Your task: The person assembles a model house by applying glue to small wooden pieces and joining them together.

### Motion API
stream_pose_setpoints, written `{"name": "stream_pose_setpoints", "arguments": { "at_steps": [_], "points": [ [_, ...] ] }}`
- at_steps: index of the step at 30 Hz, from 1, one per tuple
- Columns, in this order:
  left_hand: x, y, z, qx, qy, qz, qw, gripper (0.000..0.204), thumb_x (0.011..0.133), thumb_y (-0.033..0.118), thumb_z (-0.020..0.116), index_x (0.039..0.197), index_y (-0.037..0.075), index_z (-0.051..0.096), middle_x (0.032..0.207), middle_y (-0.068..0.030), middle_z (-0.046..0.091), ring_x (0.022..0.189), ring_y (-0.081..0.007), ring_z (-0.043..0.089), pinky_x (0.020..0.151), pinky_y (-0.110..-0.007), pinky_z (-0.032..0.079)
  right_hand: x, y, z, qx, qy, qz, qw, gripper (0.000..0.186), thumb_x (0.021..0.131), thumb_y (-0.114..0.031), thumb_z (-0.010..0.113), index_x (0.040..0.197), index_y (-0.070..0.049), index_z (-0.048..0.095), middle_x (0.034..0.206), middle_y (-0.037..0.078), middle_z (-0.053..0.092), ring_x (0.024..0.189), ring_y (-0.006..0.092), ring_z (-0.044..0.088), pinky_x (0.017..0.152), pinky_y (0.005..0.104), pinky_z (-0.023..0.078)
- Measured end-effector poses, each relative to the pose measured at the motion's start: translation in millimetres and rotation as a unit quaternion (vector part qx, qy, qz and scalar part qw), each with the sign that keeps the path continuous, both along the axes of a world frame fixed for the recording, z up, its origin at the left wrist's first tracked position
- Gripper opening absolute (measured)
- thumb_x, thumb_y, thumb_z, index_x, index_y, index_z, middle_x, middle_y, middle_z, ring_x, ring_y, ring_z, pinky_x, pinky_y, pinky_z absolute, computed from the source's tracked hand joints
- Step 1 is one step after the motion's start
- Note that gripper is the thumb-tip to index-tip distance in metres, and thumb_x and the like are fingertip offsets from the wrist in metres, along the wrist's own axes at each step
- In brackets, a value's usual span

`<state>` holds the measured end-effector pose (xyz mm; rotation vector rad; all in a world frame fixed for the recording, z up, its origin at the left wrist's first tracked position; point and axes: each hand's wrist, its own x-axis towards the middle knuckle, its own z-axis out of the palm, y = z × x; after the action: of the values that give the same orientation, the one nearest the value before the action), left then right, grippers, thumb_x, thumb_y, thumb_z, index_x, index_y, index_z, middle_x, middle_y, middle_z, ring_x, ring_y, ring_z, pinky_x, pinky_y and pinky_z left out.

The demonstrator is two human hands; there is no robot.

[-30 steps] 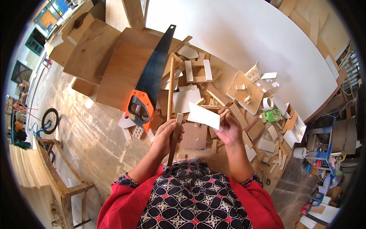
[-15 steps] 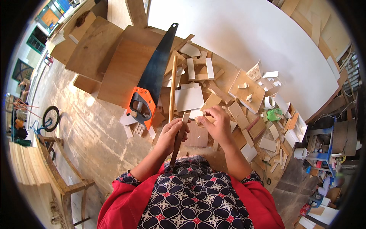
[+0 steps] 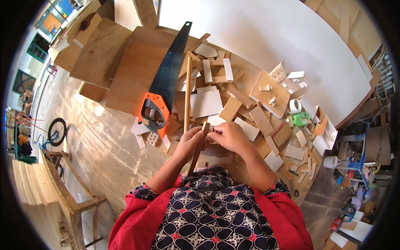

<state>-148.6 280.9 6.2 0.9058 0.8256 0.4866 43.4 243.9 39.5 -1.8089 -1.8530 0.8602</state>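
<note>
My left hand (image 3: 188,143) is closed round a narrow wooden strip (image 3: 196,155), dark along its face and pale at its upper end. The strip stands tilted, its lower end close to my clothing. Right beside it, my right hand (image 3: 230,136) is closed with fingertips pinched near the strip's upper part. What those fingers hold is mostly hidden. Left of the hands lies a handsaw (image 3: 168,79) with an orange and black handle. A long thin wooden stick (image 3: 188,93) lies between the saw and the pile of offcuts (image 3: 230,109).
Brown boards (image 3: 135,77) lean at the far left, and a large white panel (image 3: 266,33) covers the back. On the right are a square wooden board (image 3: 270,93) with small pieces, a white tape roll (image 3: 295,106) and a crumpled green item (image 3: 301,119). A wooden frame (image 3: 75,200) stands lower left.
My right hand has moved down and left, up against the strip; the small pale piece seen at its fingers is now mostly hidden. My left hand keeps its hold.
</note>
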Motion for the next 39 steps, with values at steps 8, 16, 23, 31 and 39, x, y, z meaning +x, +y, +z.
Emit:
{"name": "stream_pose_setpoints", "arguments": {
  "at_steps": [8,16,23,31,39],
  "points": [
    [7.5,1.5,-7.4,0.029,0.018,-0.005,0.999,0.022,0.093,0.022,0.060,0.106,0.005,0.057,0.080,-0.0005,0.061,0.067,-0.0098,0.060,0.057,-0.022,0.046,-11.9,-21.7,-12.5,0.079,-0.091,0.048,0.992,0.036,0.071,-0.030,0.076,0.091,-0.003,0.062,0.088,0.013,0.062,0.088,0.0317,0.062,0.077,0.0415,0.051],
    [10.4,10.1,-4.3,-0.025,0.002,0.175,0.984,0.013,0.091,0.017,0.064,0.097,0.009,0.056,0.075,0.0006,0.059,0.060,-0.0096,0.056,0.053,-0.021,0.044,3.4,-35.3,37.7,0.276,-0.025,-0.109,0.955,0.045,0.077,-0.019,0.073,0.117,-0.001,0.061,0.096,0.014,0.063,0.095,0.0330,0.059,0.083,0.0412,0.048],
    [30.8,15.5,28.4,-0.038,-0.045,0.174,0.983,0.015,0.090,0.022,0.065,0.098,0.013,0.056,0.076,0.0015,0.057,0.063,-0.0096,0.056,0.054,-0.022,0.044,22.3,-48.0,-2.9,0.002,0.460,-0.220,0.860,0.068,0.090,-0.028,0.067,0.142,0.001,0.034,0.109,0.013,0.062,0.098,0.0164,0.059,0.082,0.0304,0.048],
    [46.7,6.9,38.5,0.017,-0.045,0.064,0.997,0.019,0.092,0.020,0.061,0.107,0.010,0.056,0.088,0.0008,0.061,0.066,-0.0084,0.057,0.054,-0.021,0.041,13.7,-38.5,2.2,0.005,0.542,-0.225,0.810,0.063,0.092,-0.022,0.065,0.144,-0.008,0.032,0.099,0.003,0.061,0.087,0.0079,0.057,0.074,0.0225,0.047],
    [26.6,14.8,29.7,-0.083,-0.016,0.045,0.995,0.037,0.093,0.028,0.039,0.116,0.005,0.057,0.095,-0.0073,0.062,0.067,-0.0136,0.057,0.057,-0.025,0.043,51.3,-38.3,-12.7,0.069,0.156,-0.226,0.959,0.054,0.088,-0.029,0.067,0.130,0.000,0.048,0.104,0.014,0.065,0.096,0.0258,0.063,0.077,0.0335,0.052]
  ]
}}
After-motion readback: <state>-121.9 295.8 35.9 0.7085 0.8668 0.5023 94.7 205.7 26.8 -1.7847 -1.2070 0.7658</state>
